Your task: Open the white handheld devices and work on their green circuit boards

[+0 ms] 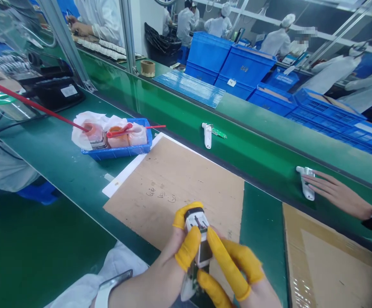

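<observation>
Holding a white plastic device housing (198,237) close to the body w/ both hands: left hand (163,273) & right hand (240,278) are together, clamped on it from either side, fingers in yellow finger cots (227,267). Housing's long axis runs approx fore-aft, pointing away from the wearer w/ a slight tilt, black band at far end. A green circuit board (190,282) sticks out of the near end, down btwn the hands. Neither hand clearly nearer; housing sits about midway btwn them.

Hands & housing are over the near edge of a cardboard sheet (173,192) w/ handwritten marks, on a green worktop (263,226). Past the sheet, to the left, a blue tray (117,150) holds white tissue & small pots, w/ red-handled sticks resting across it. Further ahead, a white part w/ small green board (208,135) lies on the green belt (179,98).

To the right, a co-worker's hand (336,194) w/ a wristwatch rests on a similar white part (307,184), well apart from the wearer's own hands. Beyond: blue plastic crates (232,64), a tape roll (148,68), & people in white coats (186,25).
</observation>
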